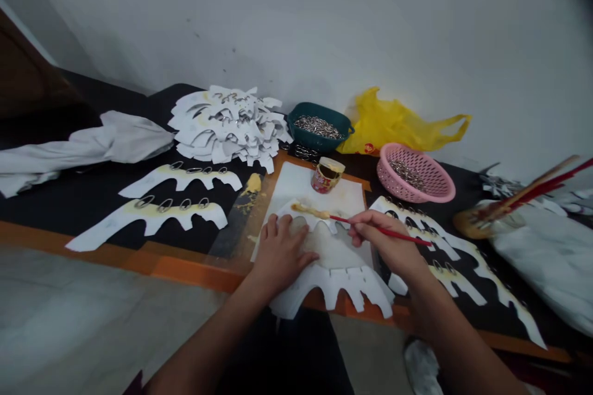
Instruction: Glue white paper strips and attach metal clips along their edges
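head view: left hand (282,253) is pinning the lower-centre cutout (338,284) with spread fingers; right hand (386,244), pinching the brush (340,220), should be stroking thinly.

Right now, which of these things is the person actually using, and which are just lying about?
In use: left hand pressing white piece; right hand holding brush; tin.
Lying about: pile, green basket, pink basket, yellow bag, cloth.

Left hand (281,254) and right hand (386,245) are bare, forearms bare too.
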Motion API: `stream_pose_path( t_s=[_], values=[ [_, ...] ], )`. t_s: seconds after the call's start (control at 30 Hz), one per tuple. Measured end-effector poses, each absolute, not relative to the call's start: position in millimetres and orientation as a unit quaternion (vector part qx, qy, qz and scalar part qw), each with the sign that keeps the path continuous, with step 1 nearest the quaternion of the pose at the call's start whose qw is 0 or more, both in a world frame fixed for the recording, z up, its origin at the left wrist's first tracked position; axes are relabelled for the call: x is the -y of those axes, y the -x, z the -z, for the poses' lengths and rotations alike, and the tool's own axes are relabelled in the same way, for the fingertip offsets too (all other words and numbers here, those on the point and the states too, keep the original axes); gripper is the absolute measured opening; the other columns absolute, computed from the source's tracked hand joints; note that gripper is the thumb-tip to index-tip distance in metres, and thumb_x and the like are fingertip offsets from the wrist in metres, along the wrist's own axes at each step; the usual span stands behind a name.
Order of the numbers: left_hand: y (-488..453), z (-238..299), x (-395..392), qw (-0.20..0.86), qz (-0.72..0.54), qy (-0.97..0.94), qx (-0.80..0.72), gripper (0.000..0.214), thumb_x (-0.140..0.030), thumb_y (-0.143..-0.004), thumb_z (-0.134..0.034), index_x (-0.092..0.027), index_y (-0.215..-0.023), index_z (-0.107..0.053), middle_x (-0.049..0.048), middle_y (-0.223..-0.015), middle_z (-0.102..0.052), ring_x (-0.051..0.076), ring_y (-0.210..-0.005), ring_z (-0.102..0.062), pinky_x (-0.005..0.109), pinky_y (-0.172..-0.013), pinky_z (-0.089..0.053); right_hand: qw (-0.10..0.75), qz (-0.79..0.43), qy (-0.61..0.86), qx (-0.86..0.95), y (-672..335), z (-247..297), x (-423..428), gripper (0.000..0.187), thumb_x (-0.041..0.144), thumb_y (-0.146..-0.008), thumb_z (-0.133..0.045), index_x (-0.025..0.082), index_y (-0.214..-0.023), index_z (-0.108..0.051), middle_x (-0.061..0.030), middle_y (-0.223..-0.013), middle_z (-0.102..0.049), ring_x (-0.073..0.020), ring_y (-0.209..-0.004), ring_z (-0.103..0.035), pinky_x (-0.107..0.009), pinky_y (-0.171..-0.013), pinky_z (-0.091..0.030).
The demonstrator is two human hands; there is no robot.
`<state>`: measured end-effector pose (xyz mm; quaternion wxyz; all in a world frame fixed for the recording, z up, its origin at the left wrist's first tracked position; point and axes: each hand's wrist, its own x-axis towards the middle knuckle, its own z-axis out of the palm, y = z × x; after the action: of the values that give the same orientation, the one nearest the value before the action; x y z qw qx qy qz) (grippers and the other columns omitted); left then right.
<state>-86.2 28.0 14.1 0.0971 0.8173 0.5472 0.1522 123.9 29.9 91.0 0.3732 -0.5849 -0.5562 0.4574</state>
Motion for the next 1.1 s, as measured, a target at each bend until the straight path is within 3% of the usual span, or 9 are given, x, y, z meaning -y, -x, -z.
stream_pose_path(
  t_s=[0.27, 0.43, 0.67, 1.1],
  values=[
    [88, -15, -27, 0.108, -0.158, -0.818, -0.543, 0.052, -0.060, -0.078, -0.051, -0.034, -0.123, -0.053, 0.0099, -0.125, -0.039, 0.035, -0.120, -0.027, 0.051, -0.099, -0.029, 0.374, -0.461, 0.586, 0.551, -119, -95, -32, 0.012, 0.028, -0.079, -0.059, 0.017, -0.082, -0.062, -0.0002, -0.068, -0.063, -0.0105, -0.056, -0.056, -0.023, -0.056, -0.044],
    [87, -13, -27, 0.102, -0.166, -0.812, -0.549, 0.052, -0.060, -0.077, -0.053, -0.035, -0.122, -0.053, 0.0097, -0.125, -0.039, 0.036, -0.120, -0.027, 0.052, -0.099, -0.029, 0.381, -0.400, 0.584, 0.594, -115, -96, -32, 0.024, 0.039, -0.085, -0.052, 0.018, -0.080, -0.061, -0.0014, -0.071, -0.064, -0.0120, -0.060, -0.058, -0.025, -0.062, -0.047],
    [88, -12, -27, 0.098, -0.170, -0.817, -0.542, 0.052, -0.060, -0.078, -0.050, -0.033, -0.122, -0.052, 0.0103, -0.124, -0.039, 0.036, -0.119, -0.028, 0.052, -0.098, -0.030, 0.272, -0.342, 0.623, 0.649, -119, -98, -21, 0.021, 0.036, -0.085, -0.050, 0.020, -0.084, -0.063, -0.0010, -0.071, -0.065, -0.0134, -0.065, -0.061, -0.024, -0.064, -0.048],
    [88, -15, -27, 0.105, -0.152, -0.815, -0.549, 0.054, -0.059, -0.078, -0.052, -0.033, -0.125, -0.051, 0.0100, -0.125, -0.037, 0.038, -0.120, -0.027, 0.053, -0.100, -0.028, 0.336, -0.373, 0.632, 0.590, -124, -94, -23, 0.014, 0.032, -0.080, -0.057, 0.019, -0.082, -0.063, -0.0015, -0.069, -0.065, -0.0133, -0.062, -0.060, -0.026, -0.063, -0.049]
  ],
)
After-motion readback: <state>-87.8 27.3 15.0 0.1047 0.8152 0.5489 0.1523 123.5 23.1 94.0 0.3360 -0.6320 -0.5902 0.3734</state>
